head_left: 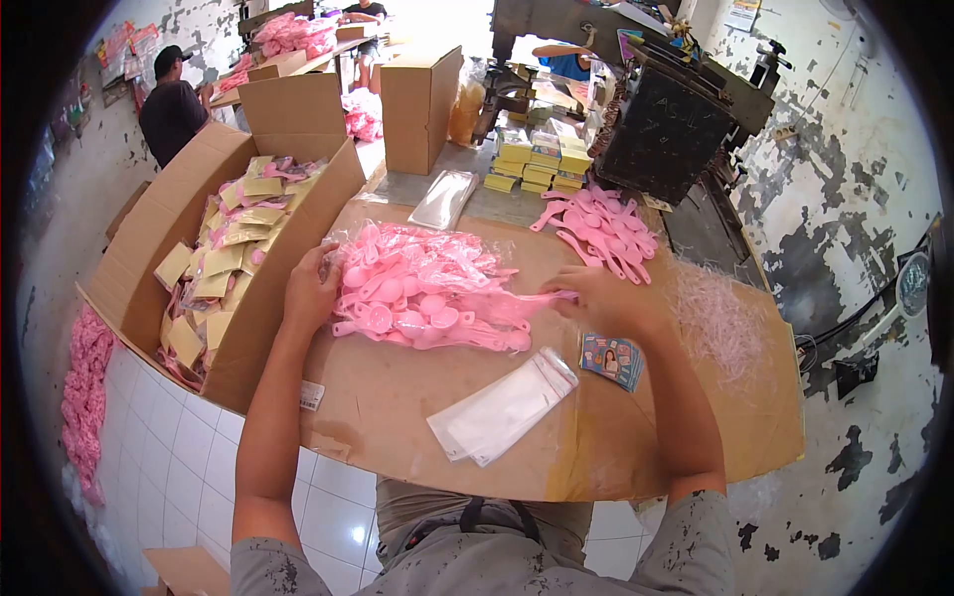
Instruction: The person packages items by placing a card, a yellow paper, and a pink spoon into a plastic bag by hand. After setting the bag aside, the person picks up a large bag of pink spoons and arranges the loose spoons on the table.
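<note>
A clear plastic bag of pink plastic spoons (427, 288) lies on the cardboard-covered table in front of me. My left hand (314, 286) rests against the bag's left end with its fingers curled on the plastic. At the right end, my right hand (599, 298) is closed on a narrow pink end of the bag; its fingertips are partly hidden. Below the bag lies a stack of clear flat sleeves (505, 407). Beside them, under my right forearm, is a small pile of printed cards (610, 360). Loose pink spoons (601, 226) lie beyond my right hand.
An open carton (234, 348) full of packed pouches stands at the left. Yellow card stacks (537, 159) and a dark machine (666, 129) are at the back. Thin plastic strips (720, 318) lie at the right. A person (174, 109) works at the far left.
</note>
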`<action>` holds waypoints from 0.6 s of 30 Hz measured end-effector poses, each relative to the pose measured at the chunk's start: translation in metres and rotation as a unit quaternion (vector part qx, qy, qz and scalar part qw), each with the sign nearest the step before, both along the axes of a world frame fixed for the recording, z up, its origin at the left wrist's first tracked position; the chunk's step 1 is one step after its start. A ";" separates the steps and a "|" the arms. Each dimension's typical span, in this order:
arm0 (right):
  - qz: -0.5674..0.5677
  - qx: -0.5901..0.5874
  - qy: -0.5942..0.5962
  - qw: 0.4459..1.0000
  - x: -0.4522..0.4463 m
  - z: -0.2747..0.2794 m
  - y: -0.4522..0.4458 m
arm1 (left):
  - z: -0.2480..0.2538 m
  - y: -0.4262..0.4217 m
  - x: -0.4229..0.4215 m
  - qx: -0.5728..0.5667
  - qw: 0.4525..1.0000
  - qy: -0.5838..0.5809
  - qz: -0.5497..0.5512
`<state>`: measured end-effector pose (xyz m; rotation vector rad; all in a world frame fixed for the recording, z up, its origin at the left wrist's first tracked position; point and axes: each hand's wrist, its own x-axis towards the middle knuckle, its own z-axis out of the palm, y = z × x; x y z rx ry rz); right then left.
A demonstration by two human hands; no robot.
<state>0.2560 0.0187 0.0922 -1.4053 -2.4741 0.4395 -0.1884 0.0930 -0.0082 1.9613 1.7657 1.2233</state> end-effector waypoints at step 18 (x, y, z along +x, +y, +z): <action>-0.008 0.019 0.097 0.995 -0.001 -0.042 0.009 | -0.001 0.001 0.002 0.021 0.999 0.022 -0.009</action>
